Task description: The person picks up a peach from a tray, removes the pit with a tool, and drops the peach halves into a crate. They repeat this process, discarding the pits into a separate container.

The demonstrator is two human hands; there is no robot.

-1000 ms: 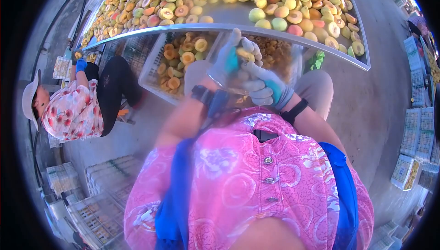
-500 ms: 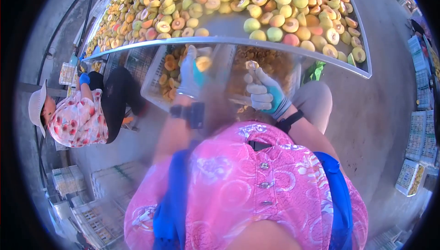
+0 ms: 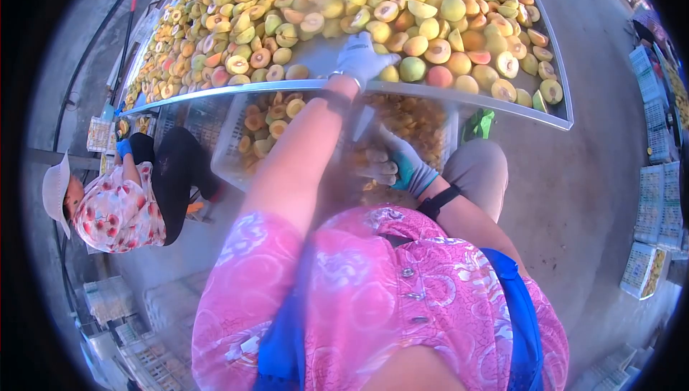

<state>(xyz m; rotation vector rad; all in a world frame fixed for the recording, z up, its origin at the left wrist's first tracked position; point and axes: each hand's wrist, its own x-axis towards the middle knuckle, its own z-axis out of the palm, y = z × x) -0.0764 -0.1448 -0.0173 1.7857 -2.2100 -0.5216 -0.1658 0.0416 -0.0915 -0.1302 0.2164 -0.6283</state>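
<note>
My left hand (image 3: pixel 362 59), in a pale glove, reaches over the raised metal tray (image 3: pixel 323 57) at the near edge of the fruit. Its thumb is spread from the fingers, and no fruit shows in it. Yellow-green apricot-like fruit (image 3: pixel 413 69), many cut in half with brown centres, covers the tray. My right hand (image 3: pixel 403 163), in a grey and teal glove, is below the tray rim with its fingers curled. A pale, blade-like shape (image 3: pixel 364 123) is blurred near it; what the fingers hold cannot be made out.
Under the tray, a white crate (image 3: pixel 228 154) holds fruit halves (image 3: pixel 276 129), beside another container of brownish pieces (image 3: pixel 420 115). A person (image 3: pixel 118 204) in a hat sits at the left. Stacked crates (image 3: pixel 649 201) line the right side.
My left hand has moved from above the crate, where it had a yellow fruit half, up onto the tray without it. My right hand has dropped slightly and turned.
</note>
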